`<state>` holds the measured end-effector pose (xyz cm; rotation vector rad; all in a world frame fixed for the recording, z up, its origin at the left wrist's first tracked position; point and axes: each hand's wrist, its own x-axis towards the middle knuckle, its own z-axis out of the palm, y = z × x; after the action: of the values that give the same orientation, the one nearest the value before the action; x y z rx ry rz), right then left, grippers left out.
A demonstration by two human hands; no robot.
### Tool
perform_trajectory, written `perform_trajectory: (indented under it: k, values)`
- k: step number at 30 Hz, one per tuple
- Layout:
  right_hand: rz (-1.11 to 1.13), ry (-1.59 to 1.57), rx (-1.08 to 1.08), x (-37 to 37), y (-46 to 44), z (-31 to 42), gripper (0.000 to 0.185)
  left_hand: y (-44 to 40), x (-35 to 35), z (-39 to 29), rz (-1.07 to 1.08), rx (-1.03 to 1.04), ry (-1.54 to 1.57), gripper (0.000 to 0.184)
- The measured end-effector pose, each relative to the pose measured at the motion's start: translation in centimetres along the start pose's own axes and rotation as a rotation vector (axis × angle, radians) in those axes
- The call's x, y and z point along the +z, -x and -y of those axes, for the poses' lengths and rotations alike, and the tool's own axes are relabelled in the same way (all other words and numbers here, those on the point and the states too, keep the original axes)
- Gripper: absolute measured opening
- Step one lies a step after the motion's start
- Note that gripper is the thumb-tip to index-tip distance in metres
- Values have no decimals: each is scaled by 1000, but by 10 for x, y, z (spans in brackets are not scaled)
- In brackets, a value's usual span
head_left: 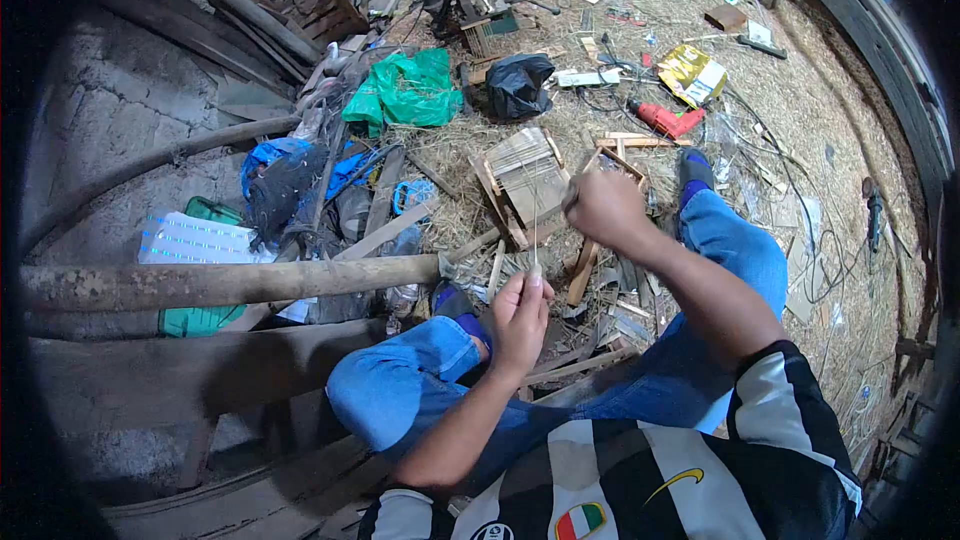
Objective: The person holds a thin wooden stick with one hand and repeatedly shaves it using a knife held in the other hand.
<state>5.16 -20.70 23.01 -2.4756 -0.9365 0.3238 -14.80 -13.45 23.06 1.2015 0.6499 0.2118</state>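
Observation:
My left hand (521, 325) is closed, thumb and fingers pinching the lower end of a thin pale stick (535, 232) that points away from me. To its upper right is my right hand (612, 210), curled into a fist. What the fist holds, if anything, is hidden by the fingers. Just beyond both hands a small wooden box with thin bars (522, 172) lies tilted on the ground. Part of another wooden frame (622, 162) shows behind my right hand.
A red power drill (668, 121) lies near my right foot, its surroundings crossed by cables. Green plastic bag (405, 90) and black bag (518, 85) lie ahead. A long pole (230, 285) runs in from the left. Wood scraps and straw cover the ground; an angle grinder (874, 215) lies far right.

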Motion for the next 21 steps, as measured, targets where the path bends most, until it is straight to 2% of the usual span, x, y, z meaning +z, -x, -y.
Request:
perform_trajectory:
  k: [2, 4, 8, 14, 16, 18, 21]
  values:
    - [55, 7, -32, -5, 21, 20, 18, -2, 0, 0, -20, 58, -55, 34]
    - [115, 55, -182, -3, 35, 31, 18, -5, -2, 6, -46, 89, -75, 31]
    - [150, 80, -242, 4, 44, 35, 20, -10, -4, 13, -59, 155, -148, 29]
    - [160, 84, -186, 14, 32, 23, 21, -12, -1, 18, -93, 280, -259, 29]
    - [188, 104, -161, 8, 29, 25, 21, -11, -2, 14, -135, 141, -289, 33]
    - [220, 122, -137, 8, 24, 20, 21, -10, -3, 16, -130, 145, -292, 34]
    - [123, 132, -66, 12, 10, 7, 21, -10, -2, 15, -112, 107, -229, 33]
